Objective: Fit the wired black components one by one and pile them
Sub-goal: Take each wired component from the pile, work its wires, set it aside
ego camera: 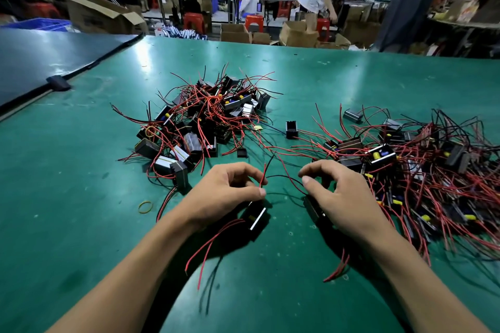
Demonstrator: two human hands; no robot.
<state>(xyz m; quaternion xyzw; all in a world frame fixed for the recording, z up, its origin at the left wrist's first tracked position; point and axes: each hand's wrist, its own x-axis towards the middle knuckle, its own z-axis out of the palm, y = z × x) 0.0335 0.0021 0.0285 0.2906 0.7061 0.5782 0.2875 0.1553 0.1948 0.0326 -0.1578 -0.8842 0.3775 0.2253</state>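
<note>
— What have you got?
— My left hand [230, 192] curls round one black component [256, 217]. My right hand [335, 197] grips a second component [313, 209], both low over the counter [81, 197]. I'd keep wires clear, align edges, then press.

Bare left hand [226, 192], bare right hand [341, 195]

Table mat [67, 211]: green, smooth, glossy, scuffed | black components [147, 147]: hard plastic, semi-matt | wires [433, 189]: glossy red insulation | rubber band [145, 207]: yellow, matt | boxes [94, 15]: matt brown cardboard
</note>
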